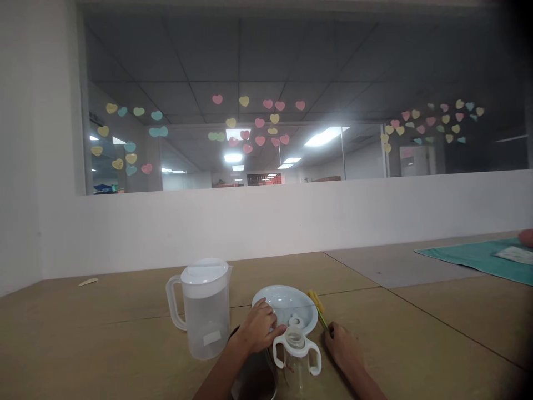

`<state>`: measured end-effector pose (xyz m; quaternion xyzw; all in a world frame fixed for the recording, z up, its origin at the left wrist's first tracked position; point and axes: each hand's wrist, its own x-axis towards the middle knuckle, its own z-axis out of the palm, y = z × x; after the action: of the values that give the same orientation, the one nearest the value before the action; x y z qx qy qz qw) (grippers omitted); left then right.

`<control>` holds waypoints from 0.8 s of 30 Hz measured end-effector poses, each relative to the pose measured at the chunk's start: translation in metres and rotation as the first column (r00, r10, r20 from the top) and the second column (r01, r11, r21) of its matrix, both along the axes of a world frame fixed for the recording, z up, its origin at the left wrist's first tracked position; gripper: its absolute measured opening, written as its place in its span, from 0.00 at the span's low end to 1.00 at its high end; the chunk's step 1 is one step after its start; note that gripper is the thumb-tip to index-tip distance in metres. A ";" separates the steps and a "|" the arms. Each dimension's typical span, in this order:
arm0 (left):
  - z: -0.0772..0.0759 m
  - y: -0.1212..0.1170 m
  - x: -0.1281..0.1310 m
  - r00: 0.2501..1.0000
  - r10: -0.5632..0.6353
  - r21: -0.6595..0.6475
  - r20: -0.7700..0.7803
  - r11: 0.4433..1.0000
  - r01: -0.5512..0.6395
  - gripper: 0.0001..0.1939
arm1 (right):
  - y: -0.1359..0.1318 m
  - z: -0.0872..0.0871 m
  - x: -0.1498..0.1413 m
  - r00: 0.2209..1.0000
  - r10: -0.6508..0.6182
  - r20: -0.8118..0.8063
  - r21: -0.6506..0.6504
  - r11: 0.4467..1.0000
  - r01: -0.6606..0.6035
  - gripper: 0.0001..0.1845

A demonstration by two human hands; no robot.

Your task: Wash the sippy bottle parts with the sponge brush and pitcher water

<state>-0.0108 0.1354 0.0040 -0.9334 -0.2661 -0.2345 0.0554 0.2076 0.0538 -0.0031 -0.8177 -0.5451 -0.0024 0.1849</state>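
My right hand (345,349) is closed on the thin green handle of a bottle brush with a yellow head (316,300), right of the white bowl. My left hand (257,328) reaches over the near left rim of the white bowl (266,293), thumb apart from its fingers and close to the bottle's neck; whether it touches is unclear. A clear baby bottle (296,366) with two white side handles stands upright and uncapped between my hands. Inside the bowl lies a white ring-shaped piece (296,321). Below my left forearm a dark round container (255,379) is partly hidden.
A translucent lidded pitcher (207,311) stands left of my left hand. A teal cloth (470,258) with a white cloth (516,254) lies at far right, where part of another person's hand (526,238) shows. A pale flat scrap (88,282) lies far left, before a white wall (187,230).
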 end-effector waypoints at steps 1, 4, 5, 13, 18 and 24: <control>-0.001 0.000 0.000 1.000 0.001 -0.012 -0.001 1.000 -0.001 0.18 | 0.000 0.000 0.000 1.000 0.001 0.000 -0.002 1.000 -0.001 0.16; -0.001 -0.001 -0.001 1.000 0.012 -0.050 -0.010 0.999 -0.013 0.19 | 0.000 0.001 0.000 1.000 0.001 0.010 -0.019 1.000 -0.001 0.17; 0.001 -0.002 -0.001 1.000 0.020 -0.060 -0.020 0.998 -0.021 0.20 | 0.000 0.001 0.001 1.000 0.001 0.012 -0.022 1.000 -0.001 0.17; 0.011 -0.010 -0.002 0.996 0.066 -0.195 0.058 0.979 -0.053 0.15 | 0.004 -0.005 0.005 0.999 0.010 -0.053 0.008 1.000 -0.010 0.18; 0.009 -0.007 0.006 0.904 0.161 -0.412 0.395 0.911 0.018 0.04 | 0.004 -0.002 0.011 0.969 -0.093 -0.228 0.083 0.990 0.114 0.21; 0.010 0.001 0.009 0.749 0.286 -0.472 0.598 0.881 0.041 0.12 | -0.002 0.012 0.023 0.870 -0.247 -0.426 0.153 0.928 0.339 0.25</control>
<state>-0.0015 0.1369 0.0136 -0.7584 -0.3782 -0.4706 -0.2456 0.2310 0.0520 0.0091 -0.8484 -0.3607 0.0752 0.3801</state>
